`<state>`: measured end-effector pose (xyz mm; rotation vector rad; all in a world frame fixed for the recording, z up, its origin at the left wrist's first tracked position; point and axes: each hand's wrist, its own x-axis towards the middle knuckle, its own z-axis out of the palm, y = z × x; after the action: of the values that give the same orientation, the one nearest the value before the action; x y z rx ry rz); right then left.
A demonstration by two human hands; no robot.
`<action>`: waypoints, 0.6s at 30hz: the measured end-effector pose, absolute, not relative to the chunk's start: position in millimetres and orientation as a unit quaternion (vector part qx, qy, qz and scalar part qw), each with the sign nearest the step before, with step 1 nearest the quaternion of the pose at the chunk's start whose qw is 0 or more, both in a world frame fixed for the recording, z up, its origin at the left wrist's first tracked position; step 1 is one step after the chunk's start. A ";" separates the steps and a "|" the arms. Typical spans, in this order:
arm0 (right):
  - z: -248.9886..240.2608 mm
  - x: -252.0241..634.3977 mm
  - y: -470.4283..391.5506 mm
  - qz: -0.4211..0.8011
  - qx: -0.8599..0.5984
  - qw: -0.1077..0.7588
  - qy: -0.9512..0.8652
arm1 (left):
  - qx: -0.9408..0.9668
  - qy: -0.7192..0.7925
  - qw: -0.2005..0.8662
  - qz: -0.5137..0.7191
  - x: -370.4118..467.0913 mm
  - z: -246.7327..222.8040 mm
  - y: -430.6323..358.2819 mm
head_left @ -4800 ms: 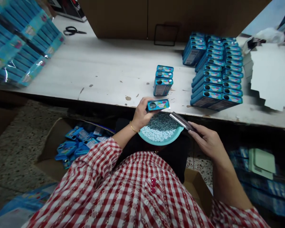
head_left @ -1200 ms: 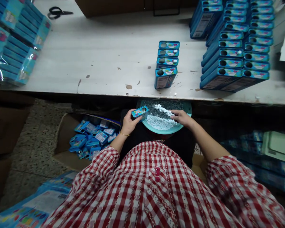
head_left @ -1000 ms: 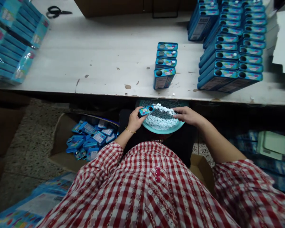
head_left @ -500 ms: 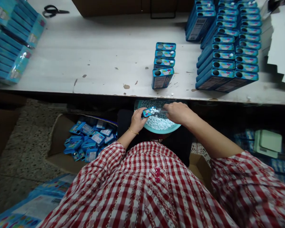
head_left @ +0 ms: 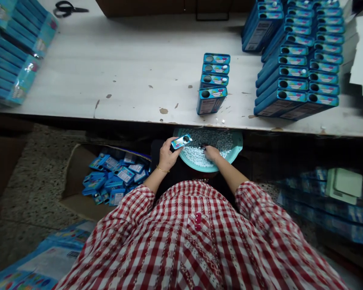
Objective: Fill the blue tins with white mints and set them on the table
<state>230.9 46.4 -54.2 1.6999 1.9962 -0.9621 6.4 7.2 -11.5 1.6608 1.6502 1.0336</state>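
Note:
My left hand (head_left: 168, 156) grips a small blue candy box (head_left: 181, 141), tilted, its round opening facing up and a few white candies at it. The box is over the left rim of a turquoise basin (head_left: 239, 146) full of small white candies (head_left: 196, 155). My right hand (head_left: 211, 153) is down in the basin, fingers closed and partly sunk among the candies; what they hold is hidden. On the table ahead stands a short row of upright blue boxes (head_left: 211, 100) with round openings on top.
More blue boxes (head_left: 292, 96) stand in rows at the right of the white table (head_left: 133, 84). Wrapped packs (head_left: 21, 60) and scissors (head_left: 67, 9) lie at the left. A carton (head_left: 74, 177) of loose blue boxes is on the floor at left; a pale scale-like device (head_left: 344, 185) is at right.
My right hand, which was above the basin tipping candies from a clear scoop-like thing at the box, has dropped into the candies. My left hand has drawn the box slightly left and up.

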 end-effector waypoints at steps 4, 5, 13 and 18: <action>-63.3 230.7 48.4 -0.408 0.591 0.083 0.691 | 0.608 0.631 0.274 0.396 -0.9 -8.0 7.1; -60.6 237.6 47.4 -0.419 0.588 0.067 0.689 | 0.604 0.634 0.272 0.399 -1.9 -7.8 7.4; 22.2 294.3 42.9 -0.533 0.533 -0.113 0.647 | 0.616 0.613 0.295 0.397 10.9 -14.6 11.3; 83.7 278.3 50.5 -0.356 0.542 0.022 0.761 | 0.667 0.586 0.272 0.372 27.1 -13.6 12.3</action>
<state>278.3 50.5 83.7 1.6780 2.3595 -1.1018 27.1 12.3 -13.6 1.7946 1.5762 1.0021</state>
